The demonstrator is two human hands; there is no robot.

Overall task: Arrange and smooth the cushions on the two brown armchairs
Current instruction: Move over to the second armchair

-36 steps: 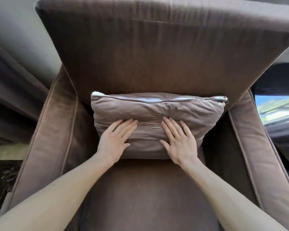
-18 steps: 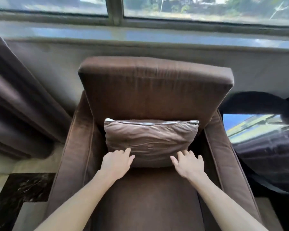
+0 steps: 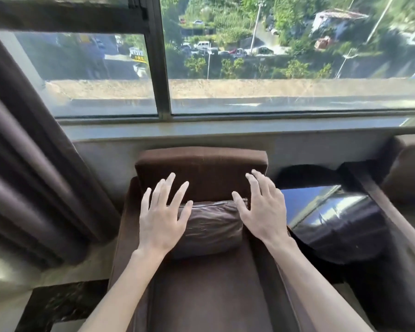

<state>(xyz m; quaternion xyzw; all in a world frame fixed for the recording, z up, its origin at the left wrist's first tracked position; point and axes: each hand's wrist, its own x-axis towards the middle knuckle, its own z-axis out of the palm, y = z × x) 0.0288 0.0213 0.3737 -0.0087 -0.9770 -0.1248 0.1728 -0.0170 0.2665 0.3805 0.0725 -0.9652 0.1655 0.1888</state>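
Note:
A brown armchair (image 3: 201,171) stands below the window, straight ahead of me. A small brown cushion (image 3: 211,226) leans upright against its backrest, its zip edge on top. My left hand (image 3: 162,216) hovers in front of the cushion's left side, fingers spread, holding nothing. My right hand (image 3: 261,212) hovers in front of the cushion's right side, fingers spread and empty too. Both hands hide the cushion's outer ends. A second brown armchair (image 3: 407,178) shows partly at the far right edge.
A glossy black round table (image 3: 333,224) stands between the two armchairs. Dark curtains (image 3: 34,164) hang at the left. A window sill (image 3: 225,130) runs behind the chairs. Dark marble floor trim (image 3: 58,305) lies at the lower left.
My hands have come off the cushion and lifted, fingers spread. My head has pulled back and up, so the window and the second armchair are now in view.

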